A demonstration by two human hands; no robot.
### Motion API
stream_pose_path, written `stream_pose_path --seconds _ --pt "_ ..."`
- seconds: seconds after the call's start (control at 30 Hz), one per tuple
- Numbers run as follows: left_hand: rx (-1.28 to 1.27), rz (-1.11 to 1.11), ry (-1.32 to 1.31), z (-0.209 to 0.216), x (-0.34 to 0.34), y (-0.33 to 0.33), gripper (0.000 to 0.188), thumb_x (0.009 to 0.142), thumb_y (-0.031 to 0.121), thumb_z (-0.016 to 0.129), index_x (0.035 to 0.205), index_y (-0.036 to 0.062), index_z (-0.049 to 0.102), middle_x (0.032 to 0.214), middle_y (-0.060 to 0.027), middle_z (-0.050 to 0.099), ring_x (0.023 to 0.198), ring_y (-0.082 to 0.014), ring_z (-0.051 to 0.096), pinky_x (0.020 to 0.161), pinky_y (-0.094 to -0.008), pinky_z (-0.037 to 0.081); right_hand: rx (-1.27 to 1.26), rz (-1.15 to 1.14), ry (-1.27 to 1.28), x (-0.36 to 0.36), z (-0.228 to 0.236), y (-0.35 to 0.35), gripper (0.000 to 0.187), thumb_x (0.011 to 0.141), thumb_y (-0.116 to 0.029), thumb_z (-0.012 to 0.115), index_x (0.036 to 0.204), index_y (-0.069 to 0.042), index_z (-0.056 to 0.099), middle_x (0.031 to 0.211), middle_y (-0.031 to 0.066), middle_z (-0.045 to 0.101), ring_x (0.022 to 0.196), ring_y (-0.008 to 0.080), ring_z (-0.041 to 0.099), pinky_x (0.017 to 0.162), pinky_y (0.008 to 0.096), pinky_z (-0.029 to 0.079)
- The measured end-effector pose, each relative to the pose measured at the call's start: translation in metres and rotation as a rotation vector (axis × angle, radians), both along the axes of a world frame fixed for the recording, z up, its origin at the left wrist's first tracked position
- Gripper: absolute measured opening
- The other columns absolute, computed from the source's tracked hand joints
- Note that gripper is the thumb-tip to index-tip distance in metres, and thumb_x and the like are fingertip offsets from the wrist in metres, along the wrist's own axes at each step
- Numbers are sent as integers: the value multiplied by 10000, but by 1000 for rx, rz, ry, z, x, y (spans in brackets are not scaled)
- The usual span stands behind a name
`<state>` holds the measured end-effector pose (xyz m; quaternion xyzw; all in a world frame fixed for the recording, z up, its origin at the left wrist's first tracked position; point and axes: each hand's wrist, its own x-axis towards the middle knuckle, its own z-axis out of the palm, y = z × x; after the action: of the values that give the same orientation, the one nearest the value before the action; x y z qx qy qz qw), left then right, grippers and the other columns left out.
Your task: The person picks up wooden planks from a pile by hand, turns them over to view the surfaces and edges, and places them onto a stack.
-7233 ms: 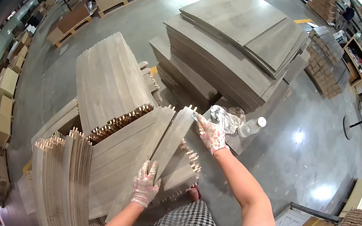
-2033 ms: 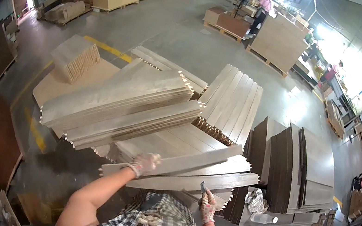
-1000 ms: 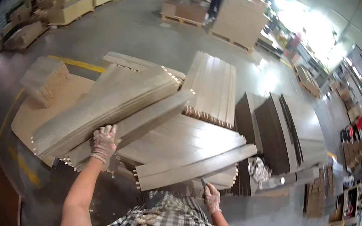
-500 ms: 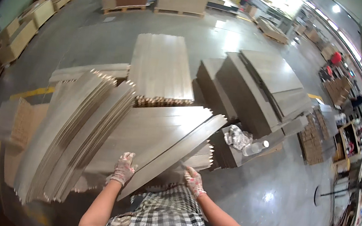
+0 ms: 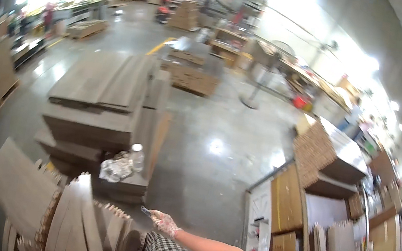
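My right hand, in a patterned work glove, is closed around a slim dark-grey tool. The tool sticks out past the fingers to the left; motion blur hides its exact kind. My left hand is out of view. Left of the right hand, long grey-brown boards lie in fanned stacks with jagged ends. A crumpled pale cloth or wrapping and a clear plastic bottle sit on a low board stack just beyond the hand.
A tall pile of wide panels stands ahead to the left. Farther off are a brown stack and a standing fan. At right, a shelf rack holds cardboard boxes and upright boards.
My view has swung to the right, bringing the shelf rack in and pushing the board stacks leftward. My left hand has left the picture. The right hand still grips the slim tool.
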<state>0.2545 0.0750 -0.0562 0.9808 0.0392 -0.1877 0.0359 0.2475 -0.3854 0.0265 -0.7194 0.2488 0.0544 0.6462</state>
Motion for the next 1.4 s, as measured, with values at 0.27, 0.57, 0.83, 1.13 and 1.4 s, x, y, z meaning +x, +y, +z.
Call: stream_pose_path --seconds 0.27,0.57,0.83,1.13,1.4 --pt "-196 -73 -117 2 30 23 947 693 519 743 1404 22 363 1332 -269 465 1261 -402 413 1025 -457 385 164 -270 -179 -86 -62 -9 372 932 -17 438 1293 -55 521 794 -75 432 615 -4 397 525 151 325" --pt "-539 -194 -266 88 3 -70 733 679 389 745 1235 -2 473 1162 -243 522 1093 -381 482 888 -448 424 -39 -465 -7 -139 -22 -6 327 955 -173 518 1273 -116 565 748 -65 498 623 37 445 553 201 389" --pt "-676 -149 -624 90 -12 -88 658 568 296 771 1089 -43 553 993 -247 550 943 -397 530 802 -463 449 -81 -324 -102 -106 -17 -9 327 943 -150 545 1261 -75 558 780 -32 551 609 39 454 513 205 402" --pt "-376 1 -472 90 -46 -104 700 622 327 786 1180 -18 539 1008 -209 500 978 -399 487 857 -507 423 -104 11 -68 -64 -26 18 383 973 -224 473 1329 -86 499 686 1 536 491 60 431 438 210 369" --pt "-298 51 -405 72 -41 -111 770 613 298 805 1245 -4 485 1102 -202 504 1077 -394 474 911 -490 427 205 -96 -13 -65 -36 4 287 936 -118 484 1183 -33 605 670 -71 467 541 43 416 479 204 348"
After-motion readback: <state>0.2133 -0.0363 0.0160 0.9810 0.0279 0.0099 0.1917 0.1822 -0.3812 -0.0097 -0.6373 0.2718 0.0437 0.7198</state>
